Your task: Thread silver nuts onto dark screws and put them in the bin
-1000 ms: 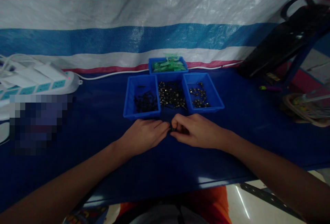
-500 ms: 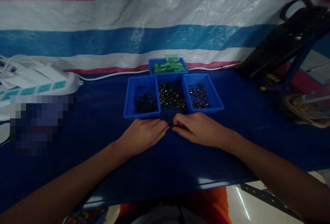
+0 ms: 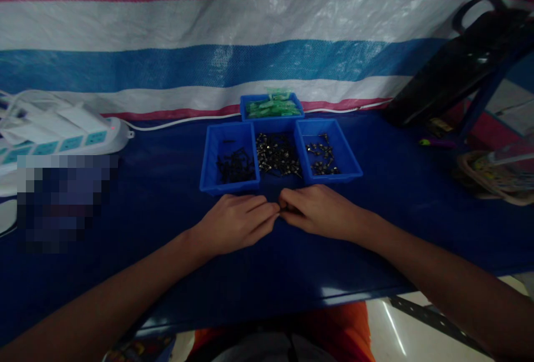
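Observation:
My left hand (image 3: 240,222) and my right hand (image 3: 319,211) meet fingertip to fingertip just in front of the blue bins. Both are closed in a pinch; whatever lies between the fingers is too small and dark to make out. Beyond my left hand stands a blue bin (image 3: 229,188) with thin black pieces (image 3: 236,166) in it. Past my right hand is another blue bin (image 3: 348,156) holding small shiny metal pieces (image 3: 325,153). Between these bins lies a heap of small dark and metallic parts (image 3: 277,153).
A rear blue bin (image 3: 271,120) holds green pieces (image 3: 275,106). At left is a white power strip (image 3: 95,134) with cables, beside a pixelated patch. A black bottle (image 3: 454,62) leans at right, near a woven basket (image 3: 500,184). A striped sheet (image 3: 208,23) hangs behind the table.
My left hand has shifted slightly right, and its fingertips now touch those of my right hand, closing the small gap. The bins have stayed put.

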`<state>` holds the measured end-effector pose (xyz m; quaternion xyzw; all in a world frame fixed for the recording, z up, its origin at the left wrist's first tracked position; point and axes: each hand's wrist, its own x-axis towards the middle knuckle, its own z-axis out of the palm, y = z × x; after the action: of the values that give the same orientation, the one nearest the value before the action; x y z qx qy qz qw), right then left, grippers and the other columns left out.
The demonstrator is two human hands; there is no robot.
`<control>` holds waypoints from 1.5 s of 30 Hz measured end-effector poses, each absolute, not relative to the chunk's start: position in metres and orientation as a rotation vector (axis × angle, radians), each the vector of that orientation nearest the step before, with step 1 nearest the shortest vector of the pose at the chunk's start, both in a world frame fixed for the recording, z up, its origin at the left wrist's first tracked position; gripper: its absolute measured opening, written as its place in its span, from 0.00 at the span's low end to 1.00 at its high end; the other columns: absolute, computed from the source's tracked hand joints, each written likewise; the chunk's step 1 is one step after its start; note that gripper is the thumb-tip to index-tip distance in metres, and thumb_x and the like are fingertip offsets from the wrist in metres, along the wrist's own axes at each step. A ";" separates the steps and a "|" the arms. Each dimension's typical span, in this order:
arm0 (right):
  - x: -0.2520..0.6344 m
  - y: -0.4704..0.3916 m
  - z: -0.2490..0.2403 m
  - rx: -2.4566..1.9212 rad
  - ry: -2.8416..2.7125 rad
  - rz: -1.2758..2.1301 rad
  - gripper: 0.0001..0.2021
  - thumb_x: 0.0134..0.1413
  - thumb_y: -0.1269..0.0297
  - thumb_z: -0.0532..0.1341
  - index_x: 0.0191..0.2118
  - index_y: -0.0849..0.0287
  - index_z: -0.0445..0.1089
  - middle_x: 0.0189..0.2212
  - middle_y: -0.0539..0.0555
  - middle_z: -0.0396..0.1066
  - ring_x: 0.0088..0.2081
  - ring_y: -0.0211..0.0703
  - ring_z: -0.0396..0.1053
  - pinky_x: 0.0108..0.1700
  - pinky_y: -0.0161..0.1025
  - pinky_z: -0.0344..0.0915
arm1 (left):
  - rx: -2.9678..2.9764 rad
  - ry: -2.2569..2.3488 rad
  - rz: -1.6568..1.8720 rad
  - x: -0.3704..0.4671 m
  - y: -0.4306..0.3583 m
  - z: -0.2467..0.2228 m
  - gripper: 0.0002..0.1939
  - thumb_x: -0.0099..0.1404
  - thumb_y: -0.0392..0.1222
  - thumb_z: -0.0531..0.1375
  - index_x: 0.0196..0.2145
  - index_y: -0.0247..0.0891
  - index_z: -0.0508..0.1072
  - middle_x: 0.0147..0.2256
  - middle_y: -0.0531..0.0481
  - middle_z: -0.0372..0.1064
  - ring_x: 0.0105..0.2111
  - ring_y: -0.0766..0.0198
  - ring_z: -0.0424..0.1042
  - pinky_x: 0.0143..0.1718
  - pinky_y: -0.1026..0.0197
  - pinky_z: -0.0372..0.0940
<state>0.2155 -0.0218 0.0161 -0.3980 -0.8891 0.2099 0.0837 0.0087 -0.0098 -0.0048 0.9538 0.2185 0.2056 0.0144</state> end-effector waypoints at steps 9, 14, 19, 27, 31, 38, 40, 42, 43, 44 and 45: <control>0.215 -0.023 0.021 -1.147 -2.333 0.973 0.03 0.53 0.69 0.56 0.33 0.58 0.58 0.22 0.44 0.63 0.23 0.30 0.61 0.26 0.29 0.54 | 2.829 0.831 0.434 0.010 -0.007 -0.006 0.11 0.67 0.41 0.47 0.35 0.37 0.67 0.26 0.54 0.67 0.26 0.68 0.69 0.27 0.66 0.62; 0.214 -0.023 0.025 -1.092 -2.258 1.071 0.04 0.52 0.68 0.57 0.35 0.58 0.61 0.25 0.45 0.64 0.26 0.30 0.62 0.28 0.28 0.57 | 2.789 0.856 0.423 0.009 -0.006 -0.007 0.11 0.67 0.41 0.47 0.34 0.37 0.67 0.25 0.55 0.66 0.24 0.70 0.68 0.26 0.67 0.60; 0.214 -0.023 0.027 -1.045 -2.284 1.020 0.01 0.54 0.69 0.56 0.34 0.59 0.63 0.26 0.46 0.64 0.27 0.31 0.62 0.29 0.29 0.58 | 2.791 0.852 0.426 0.010 -0.005 -0.005 0.11 0.66 0.40 0.48 0.32 0.36 0.67 0.24 0.54 0.66 0.24 0.70 0.67 0.26 0.68 0.60; 0.217 -0.019 0.026 -1.113 -2.357 0.855 0.04 0.53 0.73 0.54 0.34 0.59 0.63 0.29 0.48 0.65 0.31 0.33 0.63 0.34 0.32 0.58 | 2.762 0.878 0.555 0.009 -0.006 -0.008 0.09 0.66 0.41 0.50 0.35 0.36 0.68 0.25 0.56 0.67 0.23 0.72 0.67 0.25 0.69 0.61; 0.217 -0.019 0.022 -1.135 -2.396 0.874 0.04 0.53 0.73 0.55 0.35 0.59 0.62 0.29 0.47 0.65 0.30 0.33 0.64 0.33 0.31 0.57 | 2.803 0.843 0.675 0.008 -0.007 -0.008 0.09 0.66 0.40 0.50 0.38 0.37 0.68 0.27 0.55 0.68 0.25 0.72 0.68 0.27 0.70 0.62; 0.213 -0.021 0.013 -1.070 -2.561 0.767 0.05 0.57 0.70 0.53 0.37 0.60 0.64 0.32 0.52 0.66 0.36 0.37 0.65 0.39 0.34 0.59 | 3.087 0.494 0.662 0.005 -0.010 -0.002 0.10 0.65 0.36 0.51 0.44 0.38 0.67 0.23 0.56 0.66 0.22 0.72 0.66 0.22 0.69 0.61; 0.214 -0.020 0.013 -1.058 -2.613 0.725 0.06 0.58 0.69 0.51 0.36 0.61 0.65 0.32 0.52 0.66 0.35 0.37 0.65 0.39 0.34 0.59 | 3.083 0.506 0.695 0.005 -0.010 -0.002 0.10 0.65 0.36 0.52 0.44 0.37 0.67 0.25 0.56 0.68 0.23 0.71 0.68 0.23 0.68 0.62; 0.215 -0.019 0.014 -1.076 -2.640 0.688 0.08 0.59 0.67 0.50 0.35 0.61 0.65 0.31 0.52 0.66 0.33 0.36 0.65 0.37 0.34 0.59 | 3.036 0.580 0.731 0.006 -0.010 -0.002 0.10 0.65 0.36 0.52 0.43 0.36 0.67 0.27 0.55 0.69 0.25 0.71 0.69 0.25 0.68 0.63; 0.216 -0.019 0.014 -1.094 -2.650 0.663 0.09 0.60 0.66 0.50 0.34 0.61 0.65 0.30 0.52 0.65 0.33 0.36 0.65 0.37 0.34 0.59 | 3.007 0.625 0.737 0.006 -0.010 -0.003 0.10 0.64 0.37 0.52 0.42 0.36 0.67 0.27 0.55 0.69 0.25 0.71 0.69 0.26 0.68 0.64; 0.216 -0.019 0.015 -1.112 -2.660 0.634 0.09 0.60 0.65 0.50 0.34 0.61 0.65 0.29 0.52 0.65 0.32 0.36 0.65 0.36 0.34 0.59 | 2.975 0.669 0.740 0.007 -0.009 -0.004 0.09 0.64 0.37 0.52 0.42 0.36 0.68 0.27 0.55 0.70 0.26 0.70 0.70 0.27 0.68 0.64; 0.216 -0.019 0.015 -1.131 -2.667 0.608 0.10 0.60 0.64 0.50 0.33 0.61 0.65 0.29 0.51 0.65 0.32 0.37 0.65 0.36 0.34 0.59 | 2.943 0.713 0.741 0.007 -0.009 -0.005 0.09 0.65 0.37 0.52 0.41 0.36 0.68 0.28 0.55 0.70 0.26 0.70 0.70 0.28 0.68 0.65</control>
<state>0.2163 -0.0187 0.0153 -0.3805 -0.8973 0.2047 0.0907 0.0070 -0.0088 -0.0045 0.9440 0.2288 0.2375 0.0120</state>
